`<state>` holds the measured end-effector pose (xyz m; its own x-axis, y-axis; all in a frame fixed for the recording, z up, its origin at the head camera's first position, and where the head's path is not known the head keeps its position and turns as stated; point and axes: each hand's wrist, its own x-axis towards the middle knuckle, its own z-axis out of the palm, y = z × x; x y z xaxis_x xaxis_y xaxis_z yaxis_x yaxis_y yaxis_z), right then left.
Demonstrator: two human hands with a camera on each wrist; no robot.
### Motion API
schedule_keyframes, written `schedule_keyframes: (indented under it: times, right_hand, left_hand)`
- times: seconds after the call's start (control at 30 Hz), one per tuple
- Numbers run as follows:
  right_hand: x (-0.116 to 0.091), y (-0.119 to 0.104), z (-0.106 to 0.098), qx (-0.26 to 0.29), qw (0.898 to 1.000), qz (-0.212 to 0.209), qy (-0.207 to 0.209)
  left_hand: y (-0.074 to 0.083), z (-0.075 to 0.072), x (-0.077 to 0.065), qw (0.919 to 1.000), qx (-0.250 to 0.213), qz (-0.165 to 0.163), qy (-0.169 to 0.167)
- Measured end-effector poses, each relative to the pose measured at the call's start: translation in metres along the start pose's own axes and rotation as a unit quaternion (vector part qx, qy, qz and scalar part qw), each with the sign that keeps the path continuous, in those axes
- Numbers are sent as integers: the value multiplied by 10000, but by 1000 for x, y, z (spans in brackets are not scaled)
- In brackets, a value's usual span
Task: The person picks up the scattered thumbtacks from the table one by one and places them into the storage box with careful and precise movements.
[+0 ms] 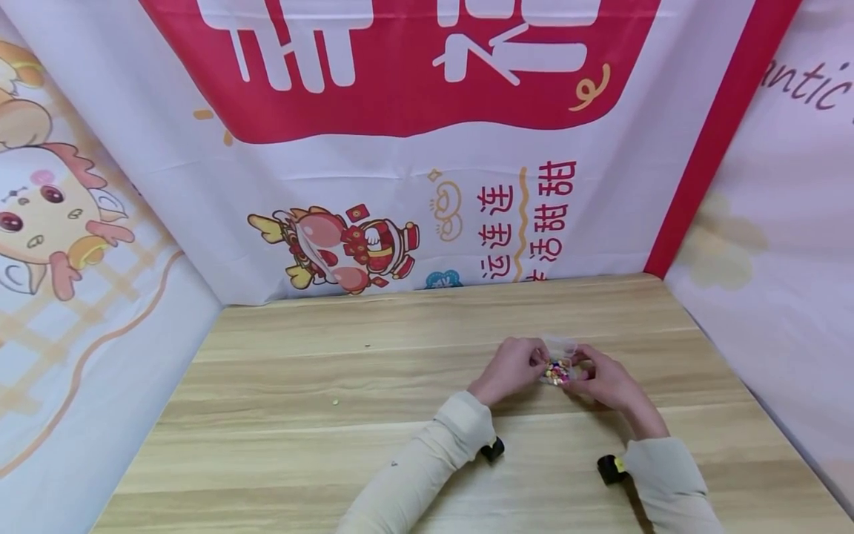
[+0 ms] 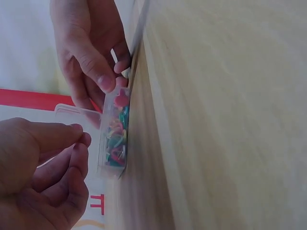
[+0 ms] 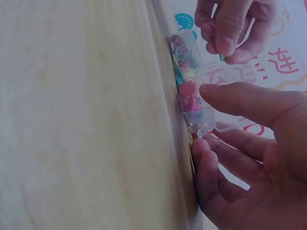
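Note:
A small clear plastic box (image 1: 557, 373) stands on the table with its hinged clear lid (image 1: 559, 345) raised. Inside lie many small coloured pieces (image 3: 188, 88), pink, teal, yellow and red, resembling push pins. My right hand (image 1: 608, 380) holds the box at its right end, thumb against the near wall and fingers around the end and behind. Just over the box's left part, my left hand (image 1: 512, 368) pinches a tiny green piece (image 3: 222, 57) between thumb and forefinger. Most of that piece is hidden by the fingertips.
On the wooden table (image 1: 280, 460), a tiny pale green piece (image 1: 336, 402) and a tiny dark piece (image 1: 367, 345) lie to the left. Printed cloth (image 1: 373, 170) hangs along the back and both sides. Each wrist wears a black camera (image 1: 492, 449).

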<state>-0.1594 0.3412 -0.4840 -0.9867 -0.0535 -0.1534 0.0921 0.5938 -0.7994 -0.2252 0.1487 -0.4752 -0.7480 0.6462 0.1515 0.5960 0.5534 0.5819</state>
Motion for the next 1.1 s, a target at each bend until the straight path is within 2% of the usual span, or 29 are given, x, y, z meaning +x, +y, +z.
schedule_keyframes:
  times: [0.3, 0.43, 0.57, 0.7, 0.83, 0.97, 1.1]
  right_hand:
    - [1, 0, 2, -51, 10000, -2, -31]
    - [0, 0, 2, -68, 10000, -69, -19]
    - [-1, -2, 2, -128, 9999, -93, 18]
    - [-1, -4, 2, -135, 9999, 49, -35]
    - [-3, -5, 0, -221, 9997, 35, -34]
    - [-2, -5, 0, -309, 9995, -41, -10]
    - [-2, -6, 1, -338, 9994, -52, -82]
  left_hand:
    - [1, 2, 3, 9998, -148, 155, -34]
    - [-4, -4, -2, 9996, -169, 233, -77]
    - [-9, -17, -12, 9996, -106, 259, -30]
    - [-15, -37, -28, 9998, -24, 146, -106]
    - [-22, -59, -47, 9998, 99, -123, -150]
    - [-36, -80, -71, 9989, 105, -460, -47]
    - [-58, -100, -101, 9958, 67, -910, 36]
